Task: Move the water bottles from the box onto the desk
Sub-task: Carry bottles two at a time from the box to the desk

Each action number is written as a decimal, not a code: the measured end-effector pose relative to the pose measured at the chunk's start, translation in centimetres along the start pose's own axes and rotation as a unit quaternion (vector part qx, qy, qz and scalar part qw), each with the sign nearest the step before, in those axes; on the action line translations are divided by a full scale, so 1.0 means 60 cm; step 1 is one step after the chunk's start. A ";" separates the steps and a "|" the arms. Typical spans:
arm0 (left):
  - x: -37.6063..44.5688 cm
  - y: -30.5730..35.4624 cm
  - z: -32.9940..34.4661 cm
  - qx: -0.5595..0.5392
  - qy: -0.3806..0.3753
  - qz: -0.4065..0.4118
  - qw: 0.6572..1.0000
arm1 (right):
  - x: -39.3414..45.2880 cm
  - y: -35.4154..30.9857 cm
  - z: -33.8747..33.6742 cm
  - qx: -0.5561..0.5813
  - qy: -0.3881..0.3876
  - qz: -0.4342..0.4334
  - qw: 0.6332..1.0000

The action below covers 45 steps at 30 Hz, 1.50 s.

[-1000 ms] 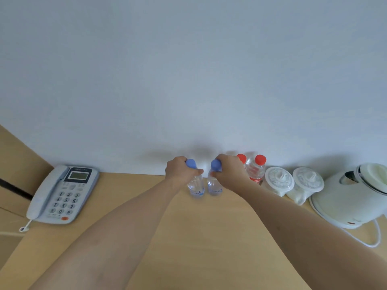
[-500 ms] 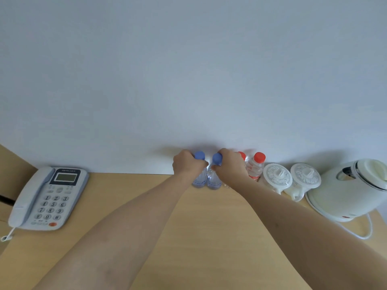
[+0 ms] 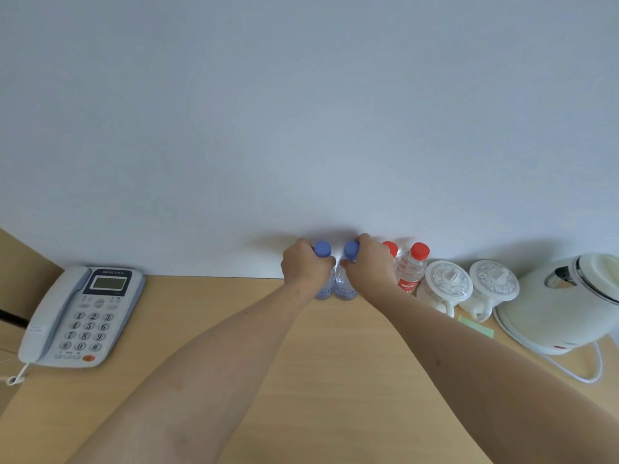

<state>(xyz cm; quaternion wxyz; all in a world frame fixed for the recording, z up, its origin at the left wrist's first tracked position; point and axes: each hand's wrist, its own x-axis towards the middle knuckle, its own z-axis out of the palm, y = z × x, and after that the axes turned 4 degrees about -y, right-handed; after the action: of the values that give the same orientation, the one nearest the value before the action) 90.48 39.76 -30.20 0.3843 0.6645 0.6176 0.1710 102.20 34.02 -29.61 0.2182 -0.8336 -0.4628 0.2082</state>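
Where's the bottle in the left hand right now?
In the head view, the left blue-capped bottle stands on the desk at the wall, gripped by the left hand, beside the right blue-capped bottle.

A grey telephone (image 3: 78, 316) sat at the desk's left edge. Two lidded white cups (image 3: 447, 288) stood near its back edge, a white kettle (image 3: 562, 306) at the right edge.

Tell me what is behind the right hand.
Behind the right hand a red-capped bottle shows only its cap and shoulder; its body is covered. Another red-capped bottle stands beside it in full view.
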 end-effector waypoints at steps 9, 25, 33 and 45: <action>-0.024 0.015 -0.055 0.039 -0.051 0.047 0.997 | -0.043 -0.030 -0.028 0.022 0.019 -0.004 1.000; -0.240 0.096 -0.107 0.149 -0.125 0.370 0.908 | -0.359 0.004 -0.139 -0.040 0.171 0.133 0.975; -0.470 0.158 -0.008 0.201 -0.198 0.527 0.802 | -0.602 0.117 -0.207 -0.073 0.249 0.257 0.931; -1.003 0.190 0.223 0.253 -0.295 0.659 0.643 | -1.116 0.369 -0.288 -0.060 0.322 0.449 0.831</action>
<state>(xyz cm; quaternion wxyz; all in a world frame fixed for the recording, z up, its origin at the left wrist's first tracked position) 96.99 -20.86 -15.70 0.1486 0.9826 -0.1111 0.0106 94.28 -37.22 -18.06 0.1866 -0.9810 0.0476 -0.0255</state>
